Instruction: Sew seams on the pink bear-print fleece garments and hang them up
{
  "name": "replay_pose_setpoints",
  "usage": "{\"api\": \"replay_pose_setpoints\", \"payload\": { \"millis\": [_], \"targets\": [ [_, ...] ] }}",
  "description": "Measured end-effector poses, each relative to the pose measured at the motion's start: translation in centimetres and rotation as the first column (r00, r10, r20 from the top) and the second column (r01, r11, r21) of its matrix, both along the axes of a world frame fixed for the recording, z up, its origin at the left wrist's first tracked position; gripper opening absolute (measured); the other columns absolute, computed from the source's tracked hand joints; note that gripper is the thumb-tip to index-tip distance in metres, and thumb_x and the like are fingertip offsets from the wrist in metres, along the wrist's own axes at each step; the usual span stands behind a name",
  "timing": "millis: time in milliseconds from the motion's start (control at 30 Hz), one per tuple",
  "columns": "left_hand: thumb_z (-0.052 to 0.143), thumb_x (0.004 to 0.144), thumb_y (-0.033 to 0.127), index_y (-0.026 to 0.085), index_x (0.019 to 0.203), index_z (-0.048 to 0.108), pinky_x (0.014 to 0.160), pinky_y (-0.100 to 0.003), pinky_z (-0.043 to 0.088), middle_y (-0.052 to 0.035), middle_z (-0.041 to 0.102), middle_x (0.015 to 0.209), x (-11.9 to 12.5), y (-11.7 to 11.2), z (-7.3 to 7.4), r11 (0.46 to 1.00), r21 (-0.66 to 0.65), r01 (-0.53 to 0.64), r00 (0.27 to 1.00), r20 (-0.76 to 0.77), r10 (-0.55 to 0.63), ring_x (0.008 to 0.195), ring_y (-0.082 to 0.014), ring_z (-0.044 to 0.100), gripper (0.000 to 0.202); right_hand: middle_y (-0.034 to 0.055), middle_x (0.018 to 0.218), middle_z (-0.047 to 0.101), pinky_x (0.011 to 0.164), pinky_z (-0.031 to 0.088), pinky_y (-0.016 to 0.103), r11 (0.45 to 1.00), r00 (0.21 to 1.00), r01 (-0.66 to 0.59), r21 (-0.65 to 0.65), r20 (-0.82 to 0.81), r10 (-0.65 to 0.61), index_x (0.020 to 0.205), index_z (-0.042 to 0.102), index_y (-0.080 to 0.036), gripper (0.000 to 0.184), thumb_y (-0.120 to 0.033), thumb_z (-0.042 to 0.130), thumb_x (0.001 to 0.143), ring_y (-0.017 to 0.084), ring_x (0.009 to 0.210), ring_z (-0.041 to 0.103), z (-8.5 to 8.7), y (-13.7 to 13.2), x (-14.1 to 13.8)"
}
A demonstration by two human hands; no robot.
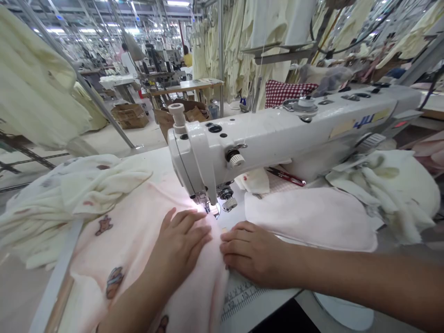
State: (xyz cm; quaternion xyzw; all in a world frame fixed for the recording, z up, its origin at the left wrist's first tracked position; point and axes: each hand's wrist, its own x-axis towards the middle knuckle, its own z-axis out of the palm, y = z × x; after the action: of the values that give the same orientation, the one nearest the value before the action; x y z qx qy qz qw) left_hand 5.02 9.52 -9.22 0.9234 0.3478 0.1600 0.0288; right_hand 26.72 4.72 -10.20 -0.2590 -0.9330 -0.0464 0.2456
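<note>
Pale pink fleece fabric (pixel 138 240) with printed brown bears lies across the table and under the needle area of a white sewing machine (pixel 294 134). My left hand (pixel 183 240) rests flat on this fabric just before the presser foot (pixel 208 208), fingers stretched and a little apart. At the fabric's right edge, my right hand (pixel 253 252) has its fingers bent and close together, pinching the edge. A small beige bit (pixel 224 230) shows by its fingertips; what it is I cannot tell. The underside of the right fingers is hidden.
A pale pink oblong piece (pixel 308 217) lies right of the needle, with red thread snips (pixel 286 176) behind it. Cream fabric is heaped at left (pixel 69 199) and right (pixel 391 189). A ruler scale (pixel 243 300) marks the front edge. Garments (pixel 239 46) hang behind.
</note>
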Motion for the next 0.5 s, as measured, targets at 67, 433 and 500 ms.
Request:
{"api": "replay_pose_setpoints", "payload": {
  "millis": [67,433,500],
  "targets": [
    [0.042,0.091,0.023,0.026,0.099,0.061,0.100,-0.051,0.028,-0.0028,0.061,0.112,0.2,-0.5,-0.1,0.998,-0.029,0.047,0.999,0.024,-0.047,0.105,-0.0217,0.054,0.021,0.0028,0.099,0.066,0.090,0.039,0.033,1.000,1.000,-0.006,0.010,0.016,0.006,0.089,0.062,-0.014,0.016,-0.013,0.047,0.091,0.016,0.102,0.055,0.0,-0.2,0.1],
    [0.043,0.092,0.026,0.023,0.099,0.060,0.091,-0.042,0.039,-0.0045,0.062,0.109,-0.4,2.8,-0.9,0.998,0.007,0.059,0.997,0.047,-0.059,0.101,-0.0208,0.056,0.019,0.0038,0.092,0.065,0.080,0.038,0.034,0.998,0.988,0.057,0.029,0.143,-0.060,0.089,0.064,-0.015,0.020,-0.014,0.043,0.091,0.017,0.086,0.054,-0.3,3.4,-0.7],
    [0.044,0.091,0.029,0.022,0.097,0.061,0.084,-0.040,0.043,-0.0048,0.065,0.098,-0.4,3.8,-1.2,0.997,0.063,0.036,0.996,0.079,-0.041,0.092,-0.0206,0.059,0.019,0.0051,0.088,0.064,0.073,0.038,0.034,0.992,0.972,0.123,0.007,0.199,-0.122,0.087,0.063,-0.016,0.019,-0.017,0.045,0.090,0.019,0.082,0.054,-0.2,4.2,-1.1]
  ]
}}
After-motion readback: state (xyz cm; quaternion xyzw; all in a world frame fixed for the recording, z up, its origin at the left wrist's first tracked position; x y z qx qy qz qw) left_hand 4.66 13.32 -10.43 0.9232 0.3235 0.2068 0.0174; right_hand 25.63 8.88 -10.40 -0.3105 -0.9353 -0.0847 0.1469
